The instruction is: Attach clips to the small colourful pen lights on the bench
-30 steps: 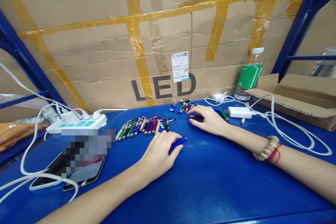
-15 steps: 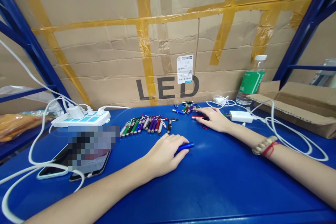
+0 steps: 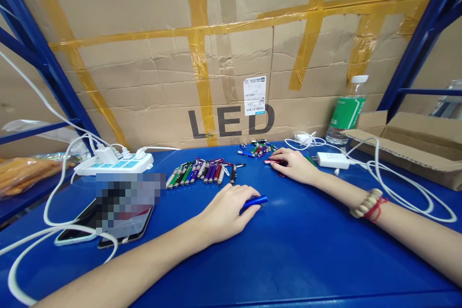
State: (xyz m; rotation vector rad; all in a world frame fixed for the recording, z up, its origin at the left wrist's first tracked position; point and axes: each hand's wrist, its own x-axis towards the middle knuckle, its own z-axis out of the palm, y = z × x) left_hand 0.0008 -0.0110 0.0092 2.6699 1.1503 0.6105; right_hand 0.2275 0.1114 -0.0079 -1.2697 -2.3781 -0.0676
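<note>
In the middle of the blue table, my left hand is closed around a blue keychain flashlight, whose end pokes out between thumb and fingers. Farther back and to the right, my right hand pinches a red keychain flashlight, its far part covered by the fingers. Just beyond those fingers lies a loose heap of similar flashlights in several colours with small clips. A neat row of keychain flashlights lies behind my left hand, clips pointing to the back.
A large taped cardboard box walls off the back. At left are a power strip, two phones and white cables. To the right stand a green-labelled bottle, a white charger with its cord, and an open carton.
My right hand's fingers have drawn back from the heap and curled in on the red flashlight. The left hand keeps its place with the blue one.
</note>
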